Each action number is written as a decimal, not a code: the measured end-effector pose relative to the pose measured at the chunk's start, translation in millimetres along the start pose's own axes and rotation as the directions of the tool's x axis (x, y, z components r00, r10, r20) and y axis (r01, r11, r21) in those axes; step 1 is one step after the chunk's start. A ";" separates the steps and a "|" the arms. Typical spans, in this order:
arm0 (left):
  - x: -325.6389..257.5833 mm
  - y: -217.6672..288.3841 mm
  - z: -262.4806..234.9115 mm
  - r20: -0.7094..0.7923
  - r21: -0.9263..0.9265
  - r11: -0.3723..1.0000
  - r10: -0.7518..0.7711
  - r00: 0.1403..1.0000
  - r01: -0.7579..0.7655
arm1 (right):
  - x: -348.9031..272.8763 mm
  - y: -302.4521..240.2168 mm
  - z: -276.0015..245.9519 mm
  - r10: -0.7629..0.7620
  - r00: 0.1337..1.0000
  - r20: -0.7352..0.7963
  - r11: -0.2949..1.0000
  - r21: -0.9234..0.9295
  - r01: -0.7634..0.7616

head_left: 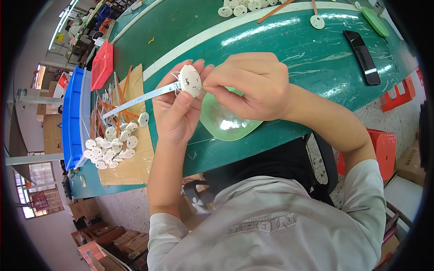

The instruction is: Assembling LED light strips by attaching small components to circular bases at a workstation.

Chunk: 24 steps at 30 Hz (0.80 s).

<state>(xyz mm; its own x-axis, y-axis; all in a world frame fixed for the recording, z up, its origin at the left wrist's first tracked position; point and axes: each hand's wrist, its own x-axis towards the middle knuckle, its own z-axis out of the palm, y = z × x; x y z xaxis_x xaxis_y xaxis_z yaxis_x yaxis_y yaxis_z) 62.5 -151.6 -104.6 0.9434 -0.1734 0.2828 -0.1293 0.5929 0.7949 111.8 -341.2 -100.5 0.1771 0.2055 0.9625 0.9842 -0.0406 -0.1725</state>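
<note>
White disc partly hidden by left hand.

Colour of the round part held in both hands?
White round part, clearest in the head view.

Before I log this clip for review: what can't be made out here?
Head view only:
- Right hand fingertips: hidden behind the white disc.
- Green tray: mostly covered by both hands.
- Thin white wires at the disc: too small.
- Blue bin: contents hidden by its wall.

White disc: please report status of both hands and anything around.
Left hand holds white disc with strip. Right hand pinches disc edge. Green tray below, disc pile left.
</note>
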 end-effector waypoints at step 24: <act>-4.2 -22.8 4.8 -0.118 -0.175 0.984 -0.026 0.993 0.005 | -8.5 -7.0 12.0 0.192 0.979 -0.071 0.981 0.017 -0.191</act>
<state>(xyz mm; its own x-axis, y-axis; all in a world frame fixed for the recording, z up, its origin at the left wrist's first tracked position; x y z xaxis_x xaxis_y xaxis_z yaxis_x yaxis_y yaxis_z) 60.0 -168.2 -121.3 0.9757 -0.0948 0.1973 -0.0694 0.7208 0.6897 103.4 -330.8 -110.0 0.3619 0.1240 0.9239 0.9321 -0.0623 -0.3568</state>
